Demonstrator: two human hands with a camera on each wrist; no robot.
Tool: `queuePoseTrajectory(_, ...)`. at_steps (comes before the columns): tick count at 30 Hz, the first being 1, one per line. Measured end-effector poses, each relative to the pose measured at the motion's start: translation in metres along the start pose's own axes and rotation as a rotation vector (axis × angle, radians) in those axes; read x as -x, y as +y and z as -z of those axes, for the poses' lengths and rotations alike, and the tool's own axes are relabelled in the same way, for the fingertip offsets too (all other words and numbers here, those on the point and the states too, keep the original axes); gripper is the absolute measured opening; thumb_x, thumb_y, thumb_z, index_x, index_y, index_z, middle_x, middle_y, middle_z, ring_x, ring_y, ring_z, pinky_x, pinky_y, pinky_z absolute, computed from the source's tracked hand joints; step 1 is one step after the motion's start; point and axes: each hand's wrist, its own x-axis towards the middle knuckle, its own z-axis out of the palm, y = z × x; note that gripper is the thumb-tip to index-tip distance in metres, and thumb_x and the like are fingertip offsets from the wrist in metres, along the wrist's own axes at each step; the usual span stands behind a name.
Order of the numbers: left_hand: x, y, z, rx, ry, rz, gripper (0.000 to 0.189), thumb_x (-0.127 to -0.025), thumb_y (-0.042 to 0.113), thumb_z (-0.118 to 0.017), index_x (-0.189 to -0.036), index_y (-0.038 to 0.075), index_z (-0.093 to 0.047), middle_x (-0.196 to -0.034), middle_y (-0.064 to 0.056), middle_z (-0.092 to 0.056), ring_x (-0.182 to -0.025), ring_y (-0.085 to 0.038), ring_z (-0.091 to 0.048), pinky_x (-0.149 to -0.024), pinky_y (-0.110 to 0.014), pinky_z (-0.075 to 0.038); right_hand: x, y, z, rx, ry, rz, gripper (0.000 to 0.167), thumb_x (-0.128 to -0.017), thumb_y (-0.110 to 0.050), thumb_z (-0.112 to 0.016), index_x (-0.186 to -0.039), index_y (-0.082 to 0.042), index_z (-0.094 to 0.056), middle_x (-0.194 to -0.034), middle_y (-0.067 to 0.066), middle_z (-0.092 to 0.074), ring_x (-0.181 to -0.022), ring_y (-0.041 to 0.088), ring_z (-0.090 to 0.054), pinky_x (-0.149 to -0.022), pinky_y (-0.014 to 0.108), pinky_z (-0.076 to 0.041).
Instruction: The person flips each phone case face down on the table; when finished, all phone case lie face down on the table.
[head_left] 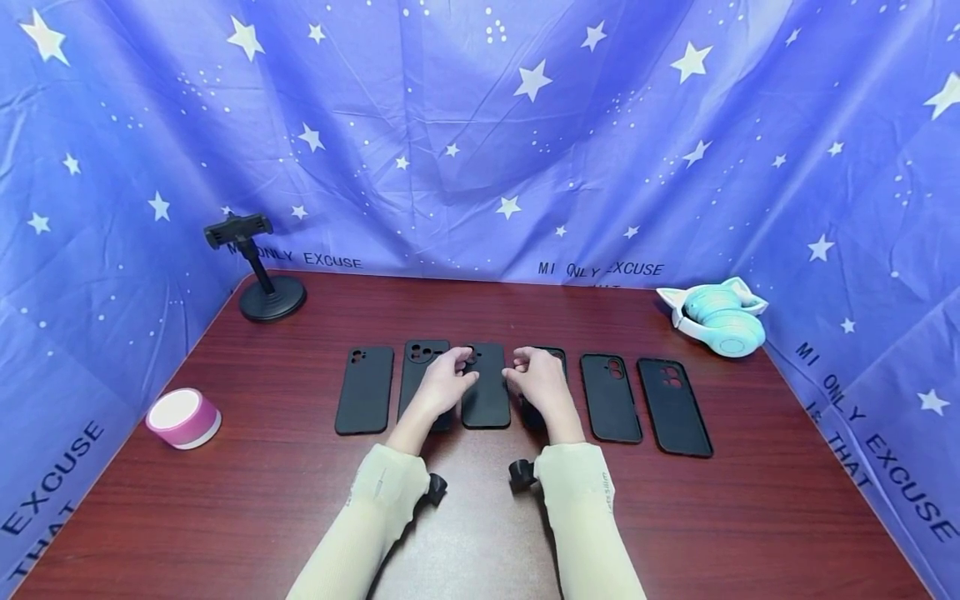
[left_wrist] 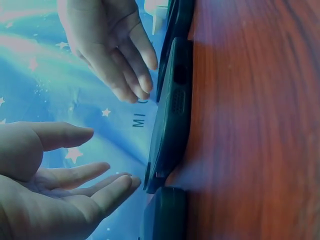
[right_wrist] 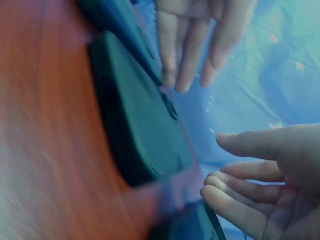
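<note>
Can see 6 black phone cases (head_left: 364, 392) laid in 1 row, left to right, across the middle of a dark red table (head_left: 720, 525). Holding nothing in the left hand (head_left: 446, 385), with thumb and loosely bent fingers wide apart, over the 2nd case (head_left: 413, 379) and the left edge of the 3rd case (head_left: 489, 396). Likewise holding nothing in the right hand (head_left: 542, 379), also wide between thumb and fingers, over the 4th case (head_left: 532, 414), mostly hiding it. Facing each other with both hands, well apart. Cannot tell of any fingertip contact with the cases. Farther right, can see the 5th case (head_left: 611, 400) and the 6th case (head_left: 673, 408), both with camera cutouts toward the far end. At far left, can see a black phone stand (head_left: 272, 298); at near left, a pink-and-white cylinder (head_left: 183, 419); at far right, pale blue headphones (head_left: 723, 321).
</note>
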Motion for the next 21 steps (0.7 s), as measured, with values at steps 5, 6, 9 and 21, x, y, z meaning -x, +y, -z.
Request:
queuePoseTrajectory(5,-0.001,0.004,-0.008,0.079,0.032,-0.021,0.045,-0.094,0.009,-0.06,-0.136,-0.001,-0.051,-0.138,-0.019,-0.054,-0.128,-0.032,-0.053,-0.105,-0.04,-0.047,-0.001,0.014,0.017,-0.024,0.021,0.03,0.044,-0.089,-0.019,-0.07,-0.128,-0.001,-0.061,-0.113,0.015,-0.07,-0.103,0.027,-0.067,-0.092,0.045,-0.053)
queuePoseTrajectory(6,-0.002,0.005,-0.011,0.093,0.039,-0.027,0.045,-0.094,0.009,-0.06,-0.136,-0.001,-0.051,-0.138,-0.019,-0.055,-0.128,-0.031,-0.053,-0.104,-0.039,-0.048,-0.001,0.017,0.02,-0.024,0.024,0.037,0.044,-0.089,-0.018,-0.069,-0.128,-0.001,-0.06,-0.114,0.016,-0.07,-0.104,0.028,-0.067,-0.092,0.045,-0.053)
queuePoseTrajectory(9,-0.005,0.01,-0.019,0.132,0.069,-0.052,0.043,-0.093,0.008,-0.061,-0.135,-0.001,-0.053,-0.137,-0.017,-0.056,-0.127,-0.03,-0.055,-0.103,-0.038,-0.049,-0.001,0.025,0.029,-0.036,0.03,0.043,0.044,-0.09,-0.018,-0.068,-0.129,-0.001,-0.059,-0.116,0.017,-0.069,-0.107,0.03,-0.066,-0.093,0.047,-0.052)
queuePoseTrajectory(21,-0.011,0.029,-0.055,0.267,0.166,-0.081,0.041,-0.091,0.002,-0.059,-0.132,-0.004,-0.054,-0.131,-0.019,-0.06,-0.123,-0.032,-0.058,-0.102,-0.038,-0.05,-0.002,0.049,0.045,-0.053,0.055,0.012,0.044,-0.092,-0.019,-0.065,-0.132,0.0,-0.056,-0.119,0.019,-0.067,-0.112,0.033,-0.063,-0.097,0.049,-0.049)
